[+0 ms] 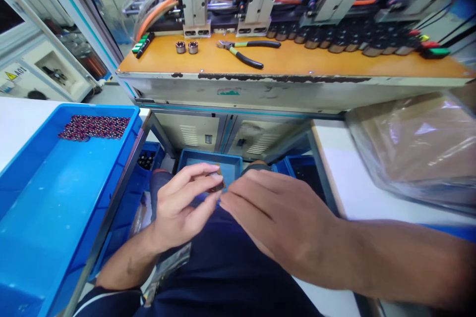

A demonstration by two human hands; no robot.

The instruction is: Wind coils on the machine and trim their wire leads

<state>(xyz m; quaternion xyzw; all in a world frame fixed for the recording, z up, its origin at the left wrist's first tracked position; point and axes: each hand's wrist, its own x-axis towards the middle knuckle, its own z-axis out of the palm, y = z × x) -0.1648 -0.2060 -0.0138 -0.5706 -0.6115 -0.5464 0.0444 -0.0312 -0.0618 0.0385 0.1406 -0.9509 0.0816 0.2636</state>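
Pinching a small brownish metallic-looking part in the left hand at lower centre, apparently for steadiness; bunching the right hand alongside, cannot tell if gripping.

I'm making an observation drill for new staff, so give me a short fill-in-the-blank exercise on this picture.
1. The pliers lie to the ____ of the black pen-like item.
2. The small metal cylinders beside the pliers number ____.
3. Small round pieces are heaped at the ____ end of the large blue tray.
4. A small part shows in the grasp of the person's ____ hand.

Missing words: right; two; far; left.
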